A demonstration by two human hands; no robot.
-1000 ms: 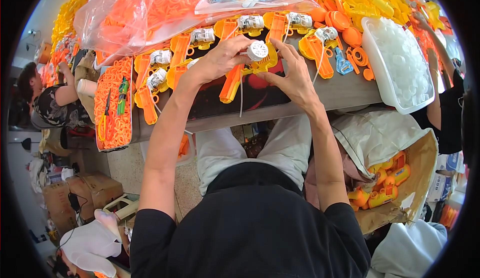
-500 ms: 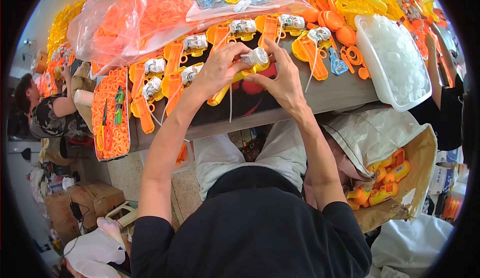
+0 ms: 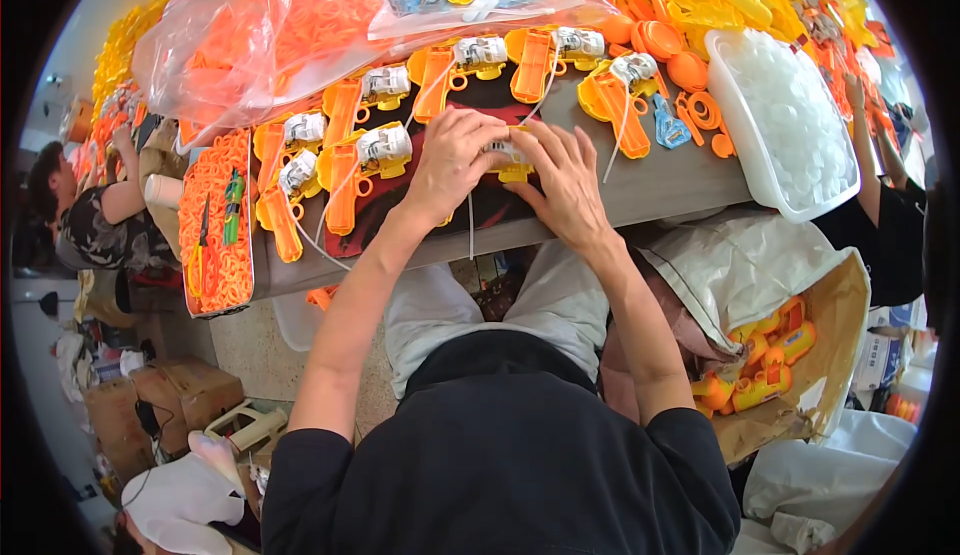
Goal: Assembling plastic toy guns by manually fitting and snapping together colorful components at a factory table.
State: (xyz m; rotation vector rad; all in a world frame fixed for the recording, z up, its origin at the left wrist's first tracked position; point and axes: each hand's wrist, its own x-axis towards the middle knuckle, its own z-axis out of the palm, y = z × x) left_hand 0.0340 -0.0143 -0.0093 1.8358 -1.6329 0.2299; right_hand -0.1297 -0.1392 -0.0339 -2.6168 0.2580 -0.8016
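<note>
My left hand and my right hand close together over one orange and yellow toy gun half with a white gear unit, pressed onto a dark red mat on the table. A thin white wire hangs from it over the table edge. Most of the part is hidden under my fingers. Several more orange toy gun halves with white gear units lie in rows just beyond and to the left of my hands.
A white tub of clear caps stands at the right. Plastic bags of orange parts lie behind. A red tray of orange rings sits left. A cardboard box with finished toys stands below right. Other people work at both sides.
My hands have come down from a raised position to the mat with the toy gun half, and the view has shifted slightly.
</note>
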